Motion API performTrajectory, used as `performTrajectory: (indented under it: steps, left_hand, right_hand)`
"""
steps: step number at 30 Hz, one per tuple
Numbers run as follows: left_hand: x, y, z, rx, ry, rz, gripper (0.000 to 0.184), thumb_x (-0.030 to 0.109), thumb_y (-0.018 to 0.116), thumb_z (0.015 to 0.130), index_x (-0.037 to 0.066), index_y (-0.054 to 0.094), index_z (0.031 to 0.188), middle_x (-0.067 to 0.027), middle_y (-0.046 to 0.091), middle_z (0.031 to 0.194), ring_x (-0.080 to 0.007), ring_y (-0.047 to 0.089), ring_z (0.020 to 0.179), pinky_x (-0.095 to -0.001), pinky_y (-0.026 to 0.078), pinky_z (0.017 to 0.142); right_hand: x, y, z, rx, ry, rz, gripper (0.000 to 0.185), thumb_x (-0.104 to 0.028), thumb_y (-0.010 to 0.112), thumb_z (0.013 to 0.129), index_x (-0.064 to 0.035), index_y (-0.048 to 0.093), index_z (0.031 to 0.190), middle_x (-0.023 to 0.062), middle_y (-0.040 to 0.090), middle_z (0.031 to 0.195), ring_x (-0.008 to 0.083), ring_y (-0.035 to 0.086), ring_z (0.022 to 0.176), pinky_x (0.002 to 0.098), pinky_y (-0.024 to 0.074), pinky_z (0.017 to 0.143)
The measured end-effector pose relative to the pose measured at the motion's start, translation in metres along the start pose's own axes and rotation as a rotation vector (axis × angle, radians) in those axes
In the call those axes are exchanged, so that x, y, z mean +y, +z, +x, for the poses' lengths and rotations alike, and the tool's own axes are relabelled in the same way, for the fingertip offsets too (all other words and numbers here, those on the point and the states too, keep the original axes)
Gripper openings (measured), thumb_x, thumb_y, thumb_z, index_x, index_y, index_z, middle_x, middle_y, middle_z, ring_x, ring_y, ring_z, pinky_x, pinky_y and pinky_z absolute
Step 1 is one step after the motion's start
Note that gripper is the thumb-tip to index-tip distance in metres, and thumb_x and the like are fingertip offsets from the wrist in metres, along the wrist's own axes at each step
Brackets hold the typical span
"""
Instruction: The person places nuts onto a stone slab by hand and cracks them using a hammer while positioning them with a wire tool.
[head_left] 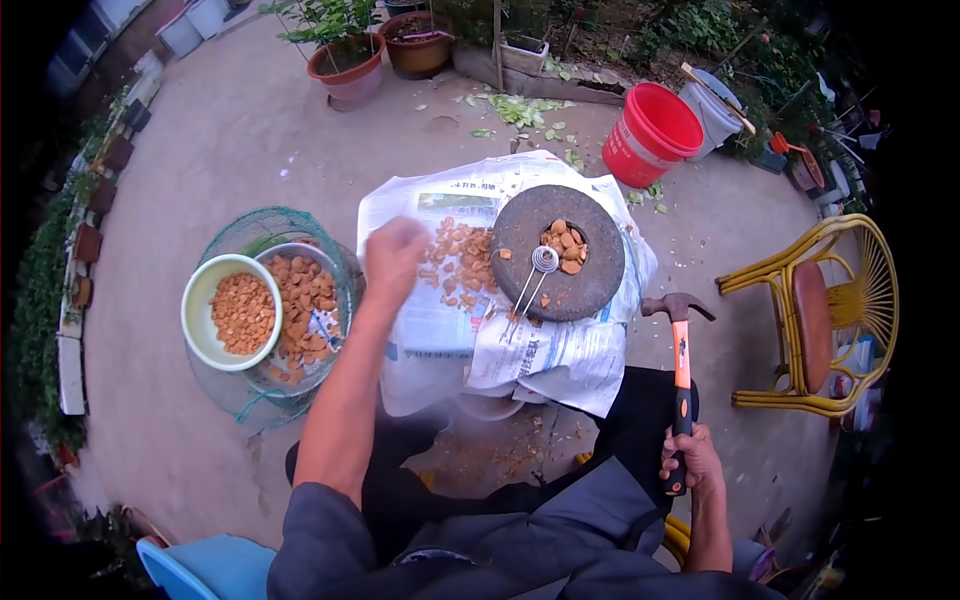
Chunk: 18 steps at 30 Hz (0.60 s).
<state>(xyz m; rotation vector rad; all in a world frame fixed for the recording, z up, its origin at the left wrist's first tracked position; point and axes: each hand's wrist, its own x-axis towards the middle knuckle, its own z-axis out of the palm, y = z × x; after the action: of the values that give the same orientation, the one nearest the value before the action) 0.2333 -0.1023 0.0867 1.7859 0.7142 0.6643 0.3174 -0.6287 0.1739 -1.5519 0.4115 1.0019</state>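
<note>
My right hand (692, 455) grips the black lower handle of a claw hammer (682, 350), whose head points up beside the newspaper's right edge. Motion blurs my left hand (397, 250), which is over the newspaper (430, 340) just left of scattered brown shell pieces (462, 255); its fingers are not clear. A round dark stone block (520, 220) sits on the paper, with brown nuts, perhaps apricot stones (566, 247), in its central hollow. Across its near left side lies a wire tool with a coiled end (544, 260) and two long prongs.
At left, a pale green bowl (192, 310) of small kernels rests against a larger basin of brown nuts (298, 285) inside green netting (215, 385). A red bucket (655, 135) stands beyond the block. A yellow cane chair (745, 400) is at right, potted plants (345, 75) behind.
</note>
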Motion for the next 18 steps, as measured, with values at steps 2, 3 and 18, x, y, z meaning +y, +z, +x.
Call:
performTrajectory:
  steps: [2, 3, 18]
  left_hand:
    - [0.003, -0.049, -0.021, 0.165, -0.028, 0.037, 0.013, 0.011, 0.067, 0.082, 0.001, 0.071, 0.090, -0.0032, 0.065, 0.070, -0.0100, 0.059, 0.066, -0.0261, 0.048, 0.062]
    - [-0.002, -0.075, -0.029, 0.253, 0.003, 0.060, 0.013, 0.010, 0.067, 0.083, 0.002, 0.072, 0.091, -0.0024, 0.065, 0.070, -0.0094, 0.060, 0.066, -0.0251, 0.048, 0.062]
    - [0.032, -0.137, -0.073, 0.314, -0.017, 0.545, 0.031, 0.023, 0.064, 0.087, 0.002, 0.071, 0.107, -0.0161, 0.072, 0.092, -0.0316, 0.069, 0.084, -0.0408, 0.052, 0.076]
  right_hand:
    - [0.004, -0.005, 0.000, -0.015, -0.009, 0.005, 0.010, 0.000, 0.062, 0.074, -0.0033, 0.053, 0.075, 0.0051, 0.051, 0.054, 0.0130, 0.048, 0.040, 0.0337, 0.0484, 0.040]
    - [0.006, -0.007, -0.001, -0.020, -0.015, 0.006, 0.010, 0.000, 0.062, 0.074, -0.0035, 0.053, 0.075, 0.0051, 0.051, 0.054, 0.0129, 0.048, 0.039, 0.0337, 0.0483, 0.040]
    - [0.025, -0.021, -0.013, -0.142, -0.054, 0.077, 0.009, -0.001, 0.061, 0.079, -0.0049, 0.053, 0.078, 0.0039, 0.049, 0.058, 0.0122, 0.047, 0.043, 0.0333, 0.0471, 0.042]
